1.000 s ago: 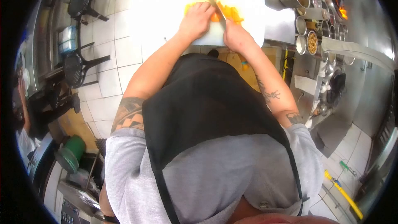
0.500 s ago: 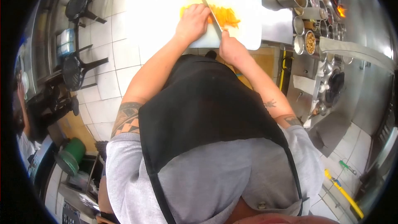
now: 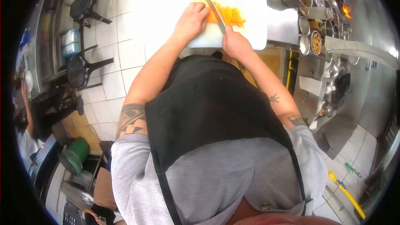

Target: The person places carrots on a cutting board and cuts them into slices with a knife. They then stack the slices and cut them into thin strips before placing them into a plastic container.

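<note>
Our right hand (image 3: 237,46) is closed round the knife (image 3: 213,9), its blade slanting over the orange pieces (image 3: 230,16) on the board (image 3: 254,29), while our left hand (image 3: 191,20) bends its fingers beside them, gripping any or not we cannot tell.

A long-bladed knife (image 3: 213,11) slants, tip forward, across sliced orange pieces (image 3: 234,16) clustered on a white board (image 3: 256,25).

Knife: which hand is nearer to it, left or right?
Right. The right hand grips the knife by its handle; the left hand is over the cutting board, left of the blade.
</note>
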A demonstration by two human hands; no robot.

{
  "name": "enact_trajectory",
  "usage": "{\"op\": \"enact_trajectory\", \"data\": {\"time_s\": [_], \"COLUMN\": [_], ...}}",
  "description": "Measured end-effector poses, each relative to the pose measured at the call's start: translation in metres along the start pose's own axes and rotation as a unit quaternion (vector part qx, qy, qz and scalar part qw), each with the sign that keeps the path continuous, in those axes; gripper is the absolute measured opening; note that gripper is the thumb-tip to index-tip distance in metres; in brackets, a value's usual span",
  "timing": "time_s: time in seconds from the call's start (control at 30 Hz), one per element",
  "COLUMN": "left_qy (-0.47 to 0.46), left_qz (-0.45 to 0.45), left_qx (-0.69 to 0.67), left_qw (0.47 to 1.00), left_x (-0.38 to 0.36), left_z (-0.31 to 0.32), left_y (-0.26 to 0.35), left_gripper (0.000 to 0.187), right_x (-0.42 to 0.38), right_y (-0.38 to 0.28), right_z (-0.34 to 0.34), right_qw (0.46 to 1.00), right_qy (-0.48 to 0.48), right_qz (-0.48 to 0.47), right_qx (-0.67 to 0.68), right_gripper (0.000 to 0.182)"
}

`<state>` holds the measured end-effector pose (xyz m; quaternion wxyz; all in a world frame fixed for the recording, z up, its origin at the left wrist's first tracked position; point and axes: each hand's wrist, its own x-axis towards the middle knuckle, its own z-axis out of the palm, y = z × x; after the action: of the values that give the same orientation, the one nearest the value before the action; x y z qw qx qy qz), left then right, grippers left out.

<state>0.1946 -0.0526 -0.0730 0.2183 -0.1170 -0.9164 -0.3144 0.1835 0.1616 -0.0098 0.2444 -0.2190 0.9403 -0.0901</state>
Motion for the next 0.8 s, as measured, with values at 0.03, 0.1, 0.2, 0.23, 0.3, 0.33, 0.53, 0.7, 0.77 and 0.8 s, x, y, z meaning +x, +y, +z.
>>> {"op": "enact_trajectory", "data": {"time_s": [0.03,0.1,0.2,0.23,0.3,0.33,0.53,0.7,0.77,0.8], "left_qy": [0.002,-0.001,-0.004,-0.001,-0.004,-0.011,-0.001,-0.018,-0.039,-0.036], "left_qz": [0.000,0.001,0.005,0.005,0.001,-0.003,-0.008,-0.009,-0.019,-0.021], "left_qx": [0.001,0.005,0.018,0.022,0.030,0.031,0.016,0.018,0.013,0.007], "left_qw": [1.000,1.000,1.000,1.000,1.000,0.999,1.000,1.000,0.999,0.999], "left_x": [0.001,0.000,0.001,0.001,0.001,0.001,0.002,0.004,0.003,0.004], "left_z": [0.001,0.001,-0.001,0.001,0.001,0.000,-0.001,0.002,-0.003,-0.003], "left_y": [0.001,0.003,0.005,0.005,0.003,0.003,0.006,0.003,0.006,0.007], "left_gripper": [0.028,0.028,0.029,0.029,0.028,0.028,0.027,0.027,0.029,0.029], "right_x": [0.001,0.003,0.006,0.006,-0.009,-0.018,-0.006,-0.014,-0.022,-0.021], "right_y": [-0.001,-0.005,-0.013,-0.018,-0.030,-0.035,-0.022,-0.034,-0.037,-0.033], "right_z": [-0.001,-0.004,-0.020,-0.030,-0.054,-0.060,-0.012,-0.051,-0.050,-0.038], "right_qw": [1.000,1.000,0.999,0.998,0.997,0.996,0.997,0.996,0.995,0.996], "right_qy": [0.001,-0.011,-0.028,-0.033,-0.052,-0.062,-0.047,-0.073,-0.085,-0.079], "right_qz": [0.000,0.005,0.010,0.011,0.015,0.018,0.028,0.019,0.026,0.025], "right_qx": [0.000,-0.014,-0.040,-0.050,-0.056,-0.059,-0.047,-0.042,-0.042,-0.042], "right_gripper": [0.027,0.025,0.027,0.028,0.029,0.029,0.030,0.027,0.027,0.028]}}
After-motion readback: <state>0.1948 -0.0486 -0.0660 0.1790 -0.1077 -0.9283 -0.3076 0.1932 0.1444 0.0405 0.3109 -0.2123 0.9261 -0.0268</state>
